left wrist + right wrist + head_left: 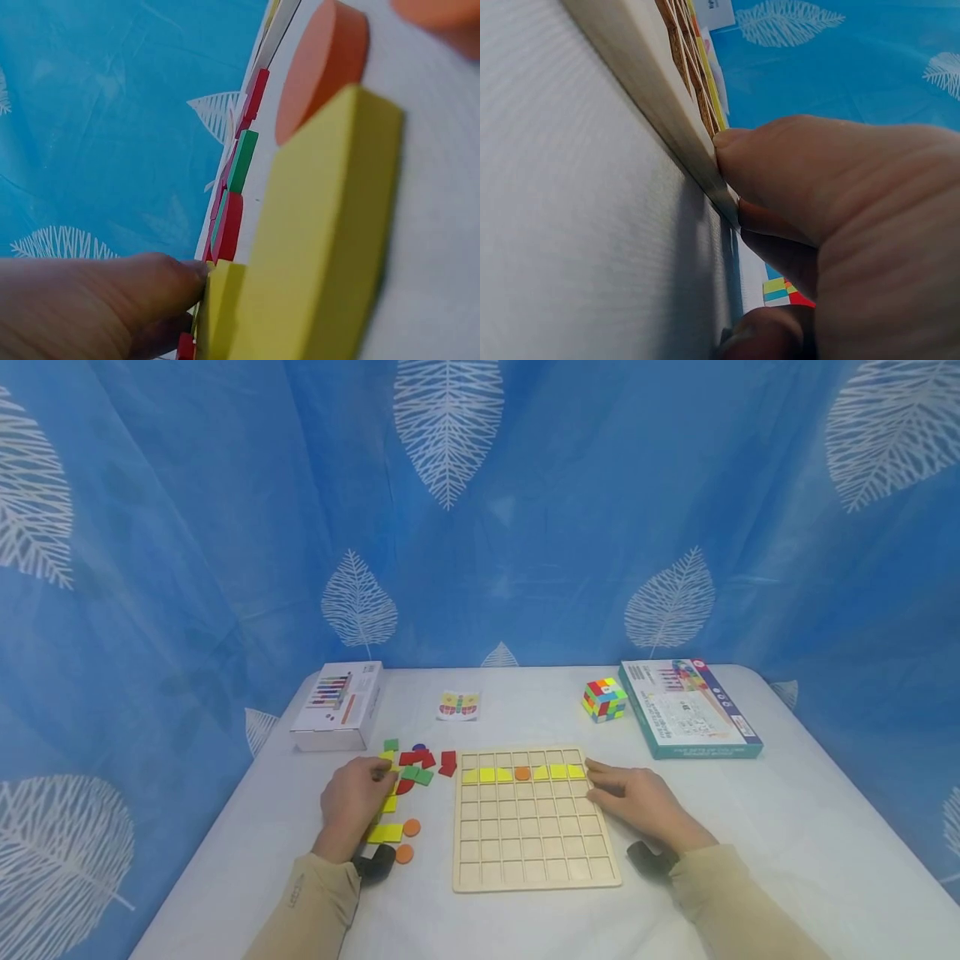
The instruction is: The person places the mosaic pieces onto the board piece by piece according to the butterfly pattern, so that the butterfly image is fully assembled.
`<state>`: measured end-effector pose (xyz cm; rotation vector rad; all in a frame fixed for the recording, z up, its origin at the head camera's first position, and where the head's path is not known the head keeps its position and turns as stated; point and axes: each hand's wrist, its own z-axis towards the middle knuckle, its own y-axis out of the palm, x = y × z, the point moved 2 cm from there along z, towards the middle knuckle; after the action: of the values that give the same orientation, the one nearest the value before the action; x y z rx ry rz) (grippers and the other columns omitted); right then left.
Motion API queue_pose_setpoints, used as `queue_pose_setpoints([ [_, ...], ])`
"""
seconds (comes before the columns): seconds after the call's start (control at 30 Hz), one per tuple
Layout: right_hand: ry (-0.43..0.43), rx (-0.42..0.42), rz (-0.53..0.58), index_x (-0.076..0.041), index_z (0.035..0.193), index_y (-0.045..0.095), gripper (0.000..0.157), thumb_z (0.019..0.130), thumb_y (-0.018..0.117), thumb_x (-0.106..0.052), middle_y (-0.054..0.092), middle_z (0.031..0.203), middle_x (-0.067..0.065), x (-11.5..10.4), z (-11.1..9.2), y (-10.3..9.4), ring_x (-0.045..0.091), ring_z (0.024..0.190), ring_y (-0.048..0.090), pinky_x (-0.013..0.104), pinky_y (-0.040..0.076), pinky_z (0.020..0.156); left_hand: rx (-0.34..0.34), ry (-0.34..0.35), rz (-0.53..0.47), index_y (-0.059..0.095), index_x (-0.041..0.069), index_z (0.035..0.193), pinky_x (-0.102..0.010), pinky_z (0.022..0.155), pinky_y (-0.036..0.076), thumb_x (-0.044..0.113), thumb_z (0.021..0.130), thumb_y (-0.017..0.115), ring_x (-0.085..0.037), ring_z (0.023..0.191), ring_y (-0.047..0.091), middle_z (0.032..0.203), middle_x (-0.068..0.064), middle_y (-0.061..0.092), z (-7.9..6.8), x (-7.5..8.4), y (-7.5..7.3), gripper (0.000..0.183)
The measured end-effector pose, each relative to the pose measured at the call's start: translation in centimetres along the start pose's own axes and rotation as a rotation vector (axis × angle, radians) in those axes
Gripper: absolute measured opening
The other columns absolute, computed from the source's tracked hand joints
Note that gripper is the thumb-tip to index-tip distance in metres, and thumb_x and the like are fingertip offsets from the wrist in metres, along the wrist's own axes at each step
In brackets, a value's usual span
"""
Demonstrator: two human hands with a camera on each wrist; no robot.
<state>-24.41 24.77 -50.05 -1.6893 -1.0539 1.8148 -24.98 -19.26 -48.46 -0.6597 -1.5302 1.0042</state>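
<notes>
A wooden grid board lies flat, with several yellow tiles and one orange disc in a row near its far edge. My right hand touches the board's right edge with fairly straight fingers; in the right wrist view, the thumb lies against the rim. Left of the board, my left hand is bent over the loose tiles. Its thumb meets the edge of yellow tiles in the left wrist view. I cannot tell whether it pinches one, since the fingertips are partly hidden.
Red tiles, green tiles and two orange discs lie between left hand and board. Behind are a white box, a pattern card, a puzzle cube and a flat teal-edged box. A blue curtain hangs beyond.
</notes>
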Motion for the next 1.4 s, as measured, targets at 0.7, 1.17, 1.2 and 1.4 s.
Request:
queue_pose_setpoints([
  [0.7, -0.032, 0.013, -0.029, -0.020, 0.137, 0.067, 0.046, 0.095, 0.072, -0.038, 0.051, 0.155, -0.005, -0.6, 0.0, -0.4, 0.036, 0.147, 0.042, 0.060, 0.034, 0.116, -0.041, 0.464, -0.018, 0.080, 0.025, 0.116, -0.044, 0.091, 0.058, 0.035, 0.085, 0.084, -0.023, 0.112, 0.068, 0.118, 0.004, 0.076, -3.9, 5.8, 2.2, 0.033],
  [1.17, -0.039, 0.012, -0.053, -0.021, 0.137, 0.067, 0.046, 0.095, 0.073, -0.038, 0.051, 0.154, -0.007, -0.1, 0.2, 0.1, 0.034, 0.146, 0.044, 0.059, 0.035, 0.116, -0.015, 0.664, 0.047, 0.082, 0.027, 0.110, -0.027, 0.081, 0.058, 0.035, 0.087, 0.083, -0.010, 0.103, 0.071, 0.111, 0.013, 0.075, -4.0, 6.0, 4.4, 0.025],
  [1.2, -0.045, 0.013, -0.054, -0.020, 0.138, 0.067, 0.046, 0.095, 0.072, -0.037, 0.051, 0.154, -0.006, -0.2, 0.2, 0.1, 0.036, 0.145, 0.044, 0.060, 0.035, 0.116, -0.004, 0.673, 0.052, 0.082, 0.027, 0.109, -0.023, 0.076, 0.057, 0.035, 0.087, 0.083, -0.009, 0.100, 0.071, 0.110, 0.013, 0.074, -4.1, 6.1, 4.3, 0.024],
  [1.4, -0.030, 0.011, -0.030, -0.020, 0.139, 0.066, 0.047, 0.095, 0.072, -0.036, 0.050, 0.155, -0.005, -0.3, 0.1, 0.0, 0.036, 0.146, 0.043, 0.060, 0.034, 0.116, 0.011, 0.702, 0.100, 0.084, 0.027, 0.103, -0.012, 0.061, 0.045, 0.035, 0.086, 0.081, -0.008, 0.091, 0.072, 0.104, 0.014, 0.075, -4.5, 6.2, 3.8, 0.018],
])
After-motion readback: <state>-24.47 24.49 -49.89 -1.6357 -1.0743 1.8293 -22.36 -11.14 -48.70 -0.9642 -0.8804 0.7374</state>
